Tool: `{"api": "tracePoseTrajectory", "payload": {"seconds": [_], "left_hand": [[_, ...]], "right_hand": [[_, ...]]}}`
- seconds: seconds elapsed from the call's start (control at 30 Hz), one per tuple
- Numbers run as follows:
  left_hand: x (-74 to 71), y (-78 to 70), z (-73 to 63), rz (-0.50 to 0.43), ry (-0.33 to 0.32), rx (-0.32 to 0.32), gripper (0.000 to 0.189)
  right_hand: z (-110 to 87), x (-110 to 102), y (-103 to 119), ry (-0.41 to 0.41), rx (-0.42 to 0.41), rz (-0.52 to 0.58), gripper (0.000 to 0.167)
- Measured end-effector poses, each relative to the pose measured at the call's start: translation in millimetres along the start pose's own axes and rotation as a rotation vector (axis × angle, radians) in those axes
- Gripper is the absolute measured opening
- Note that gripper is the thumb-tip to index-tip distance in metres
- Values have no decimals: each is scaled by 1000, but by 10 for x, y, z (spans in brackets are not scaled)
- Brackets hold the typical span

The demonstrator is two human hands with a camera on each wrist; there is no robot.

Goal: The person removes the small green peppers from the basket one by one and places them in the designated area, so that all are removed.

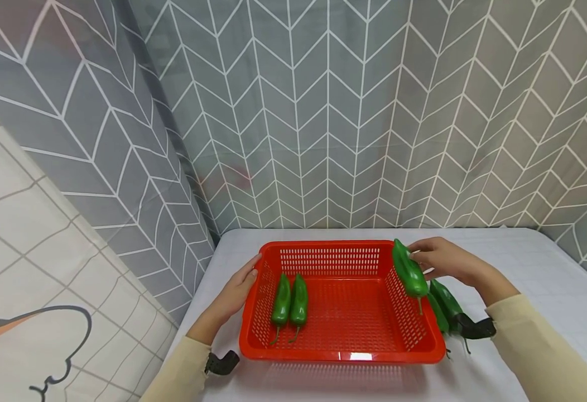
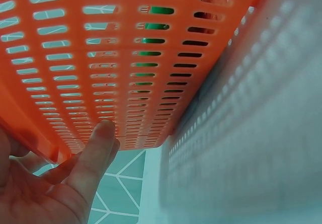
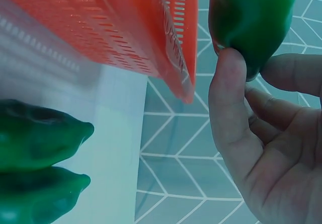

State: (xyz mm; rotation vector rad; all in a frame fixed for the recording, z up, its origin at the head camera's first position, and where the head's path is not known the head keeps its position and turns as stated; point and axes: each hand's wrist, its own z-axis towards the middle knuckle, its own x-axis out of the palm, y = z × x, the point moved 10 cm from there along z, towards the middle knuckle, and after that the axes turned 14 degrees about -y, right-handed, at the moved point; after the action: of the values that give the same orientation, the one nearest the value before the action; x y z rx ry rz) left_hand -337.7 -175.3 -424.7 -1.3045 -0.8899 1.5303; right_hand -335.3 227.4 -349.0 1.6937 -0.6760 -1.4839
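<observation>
A red perforated basket (image 1: 343, 355) sits on the white table with two long green peppers (image 1: 282, 304) lying side by side in its left part. My left hand (image 1: 237, 287) touches the basket's left side from outside; one fairly straight finger (image 2: 95, 148) lies against the slotted wall. Above the basket's right rim, my right hand (image 1: 441, 259) holds another green pepper (image 1: 408, 271) by its tapered end, stem downward. Thumb and finger pinch that tip in the right wrist view (image 3: 271, 133). Two more green peppers (image 1: 446, 298) rest on the table beside the basket, below the right hand.
A white cloth covers the table (image 1: 514, 257). Behind it hangs a grey curtain (image 1: 323, 123) with white chevron lines. White tiled-pattern cloth (image 1: 37, 234) is at the left. Black straps with small devices (image 1: 222, 363) are on both wrists.
</observation>
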Motion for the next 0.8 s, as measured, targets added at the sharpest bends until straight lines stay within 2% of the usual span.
{"api": "tracePoseTrajectory", "payload": {"seconds": [0.8], "left_hand": [[13, -18, -11, -40, 26, 9, 52]], "right_hand": [[-149, -262, -294, -36, 28, -11, 48]]}}
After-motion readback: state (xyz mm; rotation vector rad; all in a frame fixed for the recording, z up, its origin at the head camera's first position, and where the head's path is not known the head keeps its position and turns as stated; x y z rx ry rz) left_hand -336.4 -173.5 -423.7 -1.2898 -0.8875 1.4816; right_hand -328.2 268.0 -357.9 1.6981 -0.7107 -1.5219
